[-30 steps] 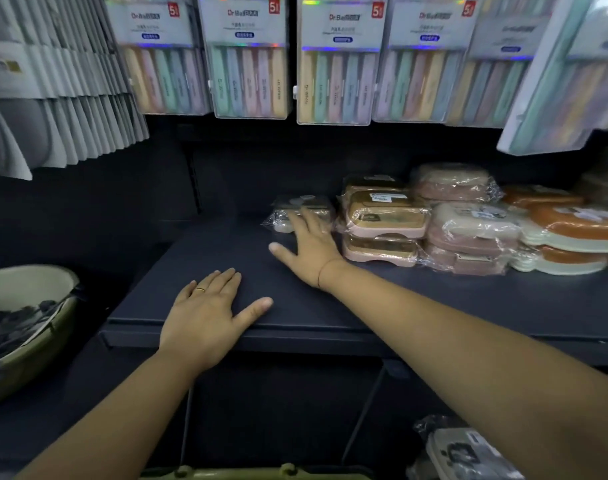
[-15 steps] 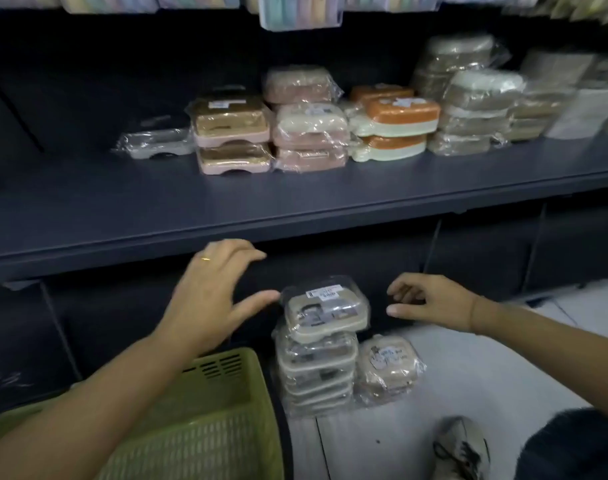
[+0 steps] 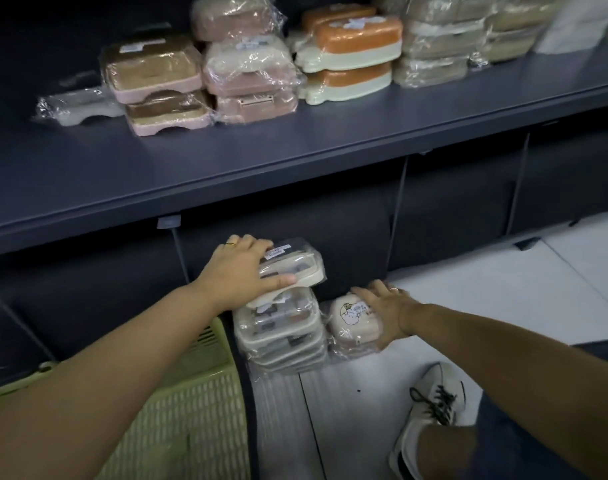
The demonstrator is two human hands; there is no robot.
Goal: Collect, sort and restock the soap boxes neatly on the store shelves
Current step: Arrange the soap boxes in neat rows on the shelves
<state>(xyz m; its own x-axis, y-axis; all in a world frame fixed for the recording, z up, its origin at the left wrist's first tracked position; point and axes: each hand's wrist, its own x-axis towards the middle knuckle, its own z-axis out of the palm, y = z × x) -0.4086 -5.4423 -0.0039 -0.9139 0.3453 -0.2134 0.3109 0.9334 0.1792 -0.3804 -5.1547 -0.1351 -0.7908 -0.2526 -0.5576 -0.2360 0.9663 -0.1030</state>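
A: Left hand [image 3: 242, 275]?
B: Clamped round the topmost cream clear-lidded wrapped soap box [image 3: 295, 268], atop the stack of like boxes [image 3: 281, 337] on the white tiled floor [image 3: 468, 306]
A: Right hand [image 3: 382, 315]?
B: Gripping the round cream cartoon-printed soap box [image 3: 347, 320], just right of that stack, below the dark grey shelf [image 3: 226, 168]

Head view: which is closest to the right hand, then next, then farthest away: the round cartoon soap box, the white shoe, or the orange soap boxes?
1. round cartoon soap box: on the floor, held by the right hand.
2. white shoe: on the floor too, below and to the right of the hand.
3. orange soap boxes: up on the shelf, far at the back.
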